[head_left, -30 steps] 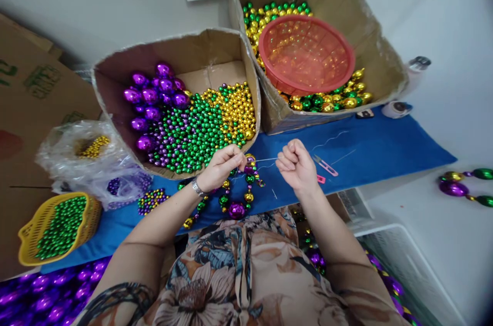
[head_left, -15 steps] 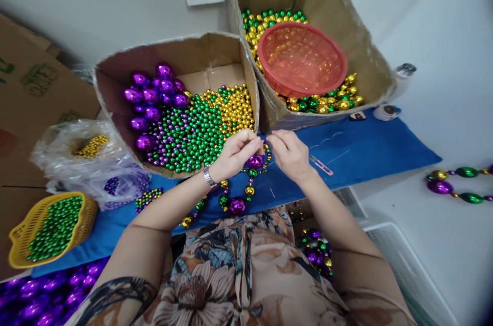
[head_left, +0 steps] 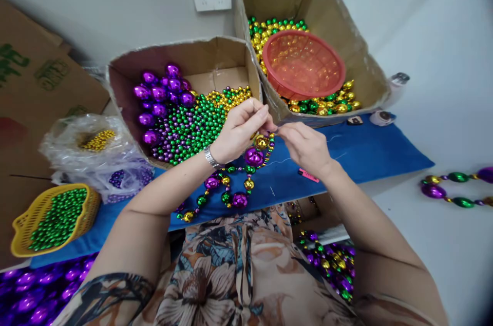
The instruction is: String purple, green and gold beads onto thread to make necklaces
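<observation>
My left hand is closed, thumb against fingers, at the upper end of a bead necklace of purple, gold and green beads. Its fingertips meet those of my right hand, also closed in a pinch. The thin string between them is too fine to make out clearly. Below the hands the necklace hangs down and trails over the blue cloth. Pink thread snips lie beside my right hand, partly hidden by it.
Behind my hands stand a cardboard box of loose beads and a taller box with a red basket on its beads. At left are a yellow basket and a plastic bag. Another bead strand lies far right.
Both hands have risen slightly, and the right has shifted right. More of the necklace, including a gold bead, now shows below the fingers. The snips are now closer to my right wrist.
</observation>
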{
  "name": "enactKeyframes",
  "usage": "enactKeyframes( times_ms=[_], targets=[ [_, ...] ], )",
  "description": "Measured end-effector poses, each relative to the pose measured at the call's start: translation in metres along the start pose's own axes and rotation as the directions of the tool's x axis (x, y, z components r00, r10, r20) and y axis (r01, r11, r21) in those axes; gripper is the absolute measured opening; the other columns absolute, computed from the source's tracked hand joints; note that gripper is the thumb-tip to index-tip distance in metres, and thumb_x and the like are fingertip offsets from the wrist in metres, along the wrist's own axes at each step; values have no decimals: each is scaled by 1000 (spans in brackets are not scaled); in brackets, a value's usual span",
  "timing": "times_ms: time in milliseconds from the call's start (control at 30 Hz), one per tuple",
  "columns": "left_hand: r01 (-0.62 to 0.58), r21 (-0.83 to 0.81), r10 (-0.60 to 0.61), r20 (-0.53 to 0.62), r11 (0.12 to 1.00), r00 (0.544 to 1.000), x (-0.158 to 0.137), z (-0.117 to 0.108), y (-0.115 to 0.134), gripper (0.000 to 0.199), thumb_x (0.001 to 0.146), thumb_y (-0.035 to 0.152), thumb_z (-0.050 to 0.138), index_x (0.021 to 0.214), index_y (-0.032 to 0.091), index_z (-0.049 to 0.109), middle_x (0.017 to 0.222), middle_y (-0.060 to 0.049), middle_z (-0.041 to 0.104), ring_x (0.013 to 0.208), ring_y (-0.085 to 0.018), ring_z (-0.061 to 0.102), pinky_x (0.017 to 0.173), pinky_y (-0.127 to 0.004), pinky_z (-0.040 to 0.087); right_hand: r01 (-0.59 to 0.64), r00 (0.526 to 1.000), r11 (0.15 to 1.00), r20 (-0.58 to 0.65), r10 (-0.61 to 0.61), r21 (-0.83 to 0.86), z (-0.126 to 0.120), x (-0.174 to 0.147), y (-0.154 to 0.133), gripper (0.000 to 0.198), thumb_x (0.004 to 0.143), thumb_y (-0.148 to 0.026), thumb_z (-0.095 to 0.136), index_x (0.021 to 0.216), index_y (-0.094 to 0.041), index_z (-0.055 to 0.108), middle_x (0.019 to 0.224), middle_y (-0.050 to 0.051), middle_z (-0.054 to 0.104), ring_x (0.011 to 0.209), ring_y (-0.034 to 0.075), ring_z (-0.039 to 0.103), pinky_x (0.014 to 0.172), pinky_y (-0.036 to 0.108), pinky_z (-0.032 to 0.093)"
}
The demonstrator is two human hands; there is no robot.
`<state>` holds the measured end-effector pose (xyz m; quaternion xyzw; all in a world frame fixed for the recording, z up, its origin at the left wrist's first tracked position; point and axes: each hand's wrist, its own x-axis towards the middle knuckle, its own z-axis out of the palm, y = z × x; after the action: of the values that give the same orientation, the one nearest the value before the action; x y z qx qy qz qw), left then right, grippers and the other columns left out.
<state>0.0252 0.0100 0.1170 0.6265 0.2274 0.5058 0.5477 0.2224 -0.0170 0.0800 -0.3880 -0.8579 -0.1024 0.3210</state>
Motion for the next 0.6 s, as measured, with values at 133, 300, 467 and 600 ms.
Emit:
enactKeyframes(
  times_ms=[133, 300, 467, 600],
  targets=[
    [27, -5, -27, 22, 1000, 999, 7, 1, 13, 30, 92, 45, 59, 80, 18, 51, 72, 0, 62, 70, -11, 65, 58, -22, 51, 34, 999, 996, 20, -33, -82, -17, 12, 0, 21, 96, -22, 44, 97, -23, 65, 92, 2, 67, 84, 16, 58, 75, 30, 47],
    [-16, -41, 19, 74, 999, 997, 18, 4, 32, 28, 92, 41, 60, 82, 16, 53, 72, 1, 61, 72, -9, 67, 56, -18, 50, 94, 995, 958, 10, -95, -269, -40, 28, 0, 23, 97, -29, 43, 91, -23, 64, 75, 3, 59, 74, 17, 49, 65, 32, 37],
    [-17, 26, 15, 79, 1000, 997, 25, 11, 67, 29, 94, 38, 55, 76, 15, 51, 68, 3, 61, 65, -8, 67, 55, -17, 50, 199, 976, 845, 24, -215, -497, -65, 47, -4, 29, 98, -29, 40, 83, -22, 64, 70, 2, 58, 71, 15, 45, 61, 31, 29],
    [-24, 52, 21, 55, 998, 998, 35, 20, 99, 27, 96, 26, 53, 72, 16, 48, 63, 3, 62, 59, -8, 65, 49, -17, 48, 184, 982, 790, 66, -180, -585, -96, 71, -10, 35, 98, -32, 38, 73, -21, 60, 61, 1, 53, 68, 14, 42, 57, 30, 26]
  ],
)
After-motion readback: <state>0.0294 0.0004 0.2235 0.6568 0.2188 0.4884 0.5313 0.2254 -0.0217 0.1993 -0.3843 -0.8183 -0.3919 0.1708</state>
